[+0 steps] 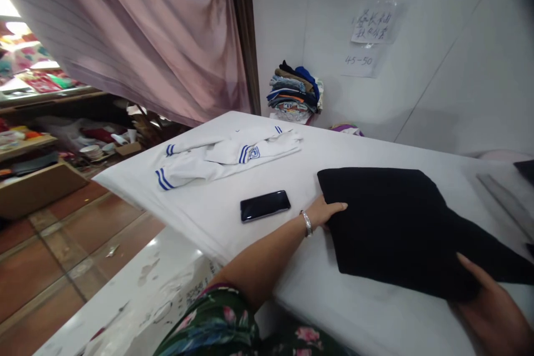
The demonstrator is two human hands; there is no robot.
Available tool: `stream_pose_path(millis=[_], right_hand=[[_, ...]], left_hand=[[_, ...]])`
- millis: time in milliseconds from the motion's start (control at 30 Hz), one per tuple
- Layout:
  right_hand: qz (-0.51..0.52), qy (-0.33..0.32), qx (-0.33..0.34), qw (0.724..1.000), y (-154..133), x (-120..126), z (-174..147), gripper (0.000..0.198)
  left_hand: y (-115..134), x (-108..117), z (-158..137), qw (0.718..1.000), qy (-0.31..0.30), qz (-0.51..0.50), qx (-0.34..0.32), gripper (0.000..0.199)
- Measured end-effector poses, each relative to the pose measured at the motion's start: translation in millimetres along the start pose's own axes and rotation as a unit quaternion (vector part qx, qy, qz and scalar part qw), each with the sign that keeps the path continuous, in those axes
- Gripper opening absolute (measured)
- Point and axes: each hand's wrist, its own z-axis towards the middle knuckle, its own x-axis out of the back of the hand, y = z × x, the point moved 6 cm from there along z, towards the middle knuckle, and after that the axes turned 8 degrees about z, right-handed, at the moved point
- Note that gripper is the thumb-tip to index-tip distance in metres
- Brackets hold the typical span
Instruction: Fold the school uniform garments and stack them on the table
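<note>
A folded black garment (387, 228) lies over the white-covered table in front of me; whether it is trousers or a top I cannot tell. My left hand (327, 211), with a silver bracelet at the wrist, pinches its left edge, thumb on top and fingers hidden beneath. At the lower right edge, my right hand (494, 300) holds the same garment, its thumb above the cloth and the other fingers underneath. To the left of my left hand, a dark phone (265, 206) rests flat on the table.
A white shirt with blue stripes (221, 158) is spread on the table's far left. Behind the table stands a stack of folded clothes (294, 92) by the wall. Grey cloth (504, 194) lies at the right. A pink curtain (175, 28) hangs at the left.
</note>
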Motion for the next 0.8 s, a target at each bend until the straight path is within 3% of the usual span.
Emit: stream_pose_path(millis=[100, 200, 333, 500, 667, 800], right_hand=[[0.018, 0.063, 0.011, 0.998, -5, -9, -13, 0.024], [0.058, 0.077, -0.001, 0.995, -6, -18, -22, 0.025], [0.075, 0.054, -0.007, 0.996, -5, -24, -25, 0.030], [0.080, 0.025, -0.017, 0.996, -2, -24, -20, 0.023], [0.080, 0.007, -0.008, 0.997, -3, -27, -19, 0.024], [0.084, 0.004, -0.003, 0.996, -3, -29, -21, 0.025]], left_hand=[[0, 2, 1, 1.000, -0.005, 0.018, -0.007, 0.064], [-4, 7, 5, 1.000, 0.018, 0.013, 0.006, 0.070], [-6, 27, 17, 0.992, 0.120, 0.045, -0.006, 0.073], [21, 57, 39, 0.951, 0.247, 0.173, -0.068, 0.061], [52, 62, 73, 0.944, 0.233, 0.217, -0.091, 0.045], [51, 59, 99, 0.944, 0.209, 0.249, -0.052, 0.030]])
